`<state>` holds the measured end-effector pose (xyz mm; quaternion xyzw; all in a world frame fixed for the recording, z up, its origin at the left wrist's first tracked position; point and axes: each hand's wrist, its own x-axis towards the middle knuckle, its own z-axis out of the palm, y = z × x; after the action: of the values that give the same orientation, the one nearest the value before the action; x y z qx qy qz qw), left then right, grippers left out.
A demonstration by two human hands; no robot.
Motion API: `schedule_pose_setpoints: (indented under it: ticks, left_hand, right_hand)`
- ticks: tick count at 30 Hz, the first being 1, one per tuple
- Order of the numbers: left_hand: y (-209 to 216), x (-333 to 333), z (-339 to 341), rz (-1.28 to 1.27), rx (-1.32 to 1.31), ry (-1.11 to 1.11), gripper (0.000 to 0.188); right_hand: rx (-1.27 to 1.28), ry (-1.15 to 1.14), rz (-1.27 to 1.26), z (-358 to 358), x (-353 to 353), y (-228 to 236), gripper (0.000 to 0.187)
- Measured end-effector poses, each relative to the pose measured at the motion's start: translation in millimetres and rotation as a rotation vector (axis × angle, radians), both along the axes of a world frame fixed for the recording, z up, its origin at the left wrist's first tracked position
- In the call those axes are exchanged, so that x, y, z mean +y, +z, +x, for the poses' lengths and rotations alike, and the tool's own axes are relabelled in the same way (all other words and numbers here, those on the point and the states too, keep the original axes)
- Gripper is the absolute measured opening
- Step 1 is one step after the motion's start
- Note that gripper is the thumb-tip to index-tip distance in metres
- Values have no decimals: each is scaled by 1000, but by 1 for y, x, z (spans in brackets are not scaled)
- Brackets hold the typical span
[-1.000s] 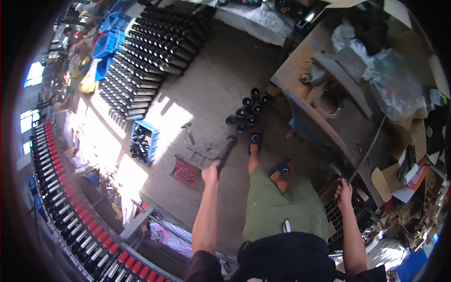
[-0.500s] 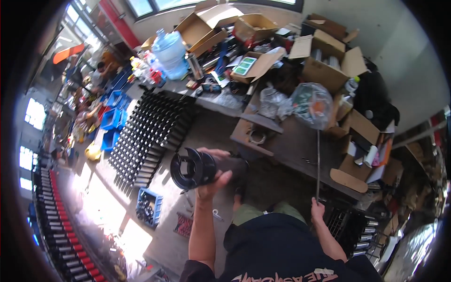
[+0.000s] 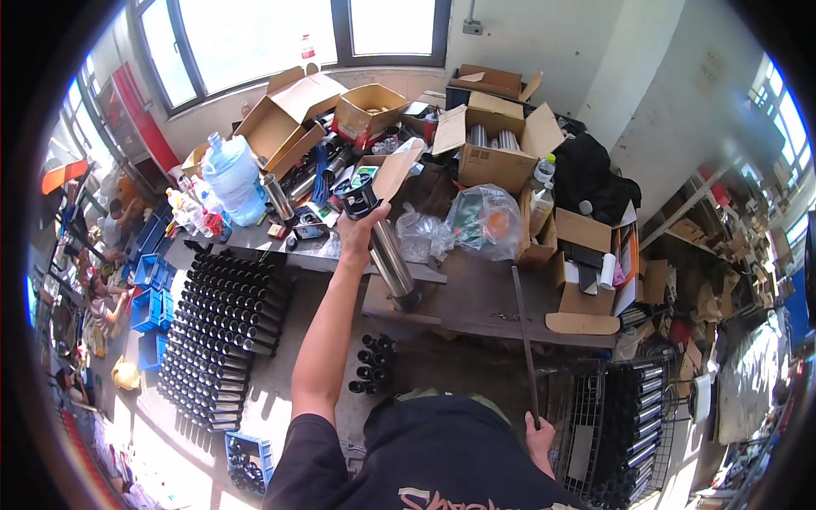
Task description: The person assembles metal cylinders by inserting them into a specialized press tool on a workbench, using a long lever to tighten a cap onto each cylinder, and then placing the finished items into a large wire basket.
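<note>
a: what step do you seem to be on?
b: it looks like a positioning step: your left grip [image 3: 361, 231] is clasped around the upper end of the metal cylinder [image 3: 392, 262], by its black collar [image 3: 357, 199]. the cylinder leans, its lower end at the metal plate [image 3: 380, 297] on the edge of the tabletop [image 3: 476, 291]. you can't tell from here whether it is seated.
a: and your right grip [image 3: 538, 438]?
b: it is closed around the lower end of a long thin rod [image 3: 525, 344], whose far end points toward the clear plastic bag [image 3: 486, 225].
a: what would your next move call for?
b: probably a firm left grip, attention to the cylinder's tilt, and the rod clear of that bag.
a: which containers are around you?
b: a blue crate [image 3: 268, 456] of small dark parts is on the floor to your left. a cardboard box [image 3: 495, 167] at the back holds metal tubes. on your right, tubes [image 3: 648, 435] lie stacked by a wire basket [image 3: 588, 387]; whether all are inside is unclear.
</note>
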<state>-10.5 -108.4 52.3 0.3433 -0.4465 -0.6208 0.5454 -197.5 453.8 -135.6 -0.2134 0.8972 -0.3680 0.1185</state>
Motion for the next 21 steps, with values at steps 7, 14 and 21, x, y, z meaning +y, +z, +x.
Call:
schedule_pose_setpoints:
  ticks: [7,14,21]
  left_hand:
    - [12,28,4,-258,-102,-429,36]
    - [-5,37,18,-318,-260,-670,58]
    - [31,51,9,-356,-238,-635,45]
  right_hand:
    - [1,90,-86,23,-22,28,41]
    - [96,279,-26,10,-55,104,34]
    - [559,420,-27,-61,-131,217,19]
